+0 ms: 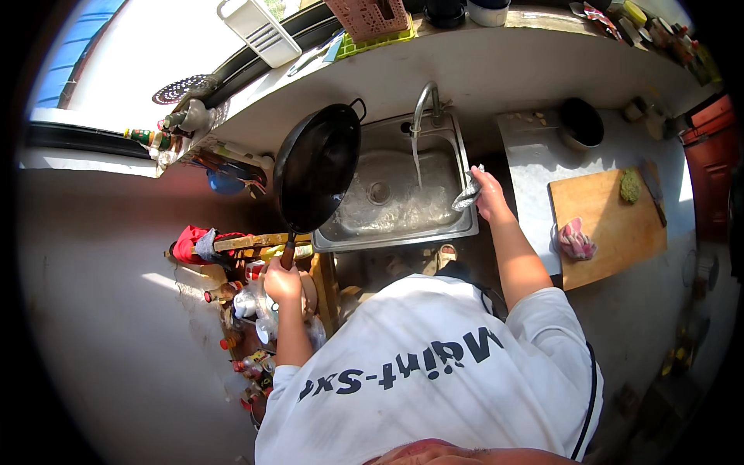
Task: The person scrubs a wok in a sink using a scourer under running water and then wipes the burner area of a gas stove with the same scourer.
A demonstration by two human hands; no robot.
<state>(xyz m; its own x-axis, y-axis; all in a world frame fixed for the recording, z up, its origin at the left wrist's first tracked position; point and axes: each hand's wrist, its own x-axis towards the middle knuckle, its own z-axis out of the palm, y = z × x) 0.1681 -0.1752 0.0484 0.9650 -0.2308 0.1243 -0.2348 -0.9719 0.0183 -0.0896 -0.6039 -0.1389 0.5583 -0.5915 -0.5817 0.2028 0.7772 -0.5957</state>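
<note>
My left hand (283, 283) grips the wooden handle of a black wok (318, 168), which is tilted up on its side over the left part of a stainless steel sink (395, 238). Water runs in a thin stream from the curved metal faucet (429, 99) into the basin, to the right of the wok. Over the sink's right rim, my right hand (489, 190) holds a crumpled grey cloth or scrubber (468, 193); its exact kind is unclear. The wok's inner side looks dark and wet.
On the right counter lie a wooden cutting board (604, 226), a pink-and-white cloth (576, 239), a green scouring pad (630, 186), a knife (653, 189) and a dark pot (581, 124). A wooden rack with bottles (224, 292) stands left. A ledge with a pink basket (372, 20) runs behind the sink.
</note>
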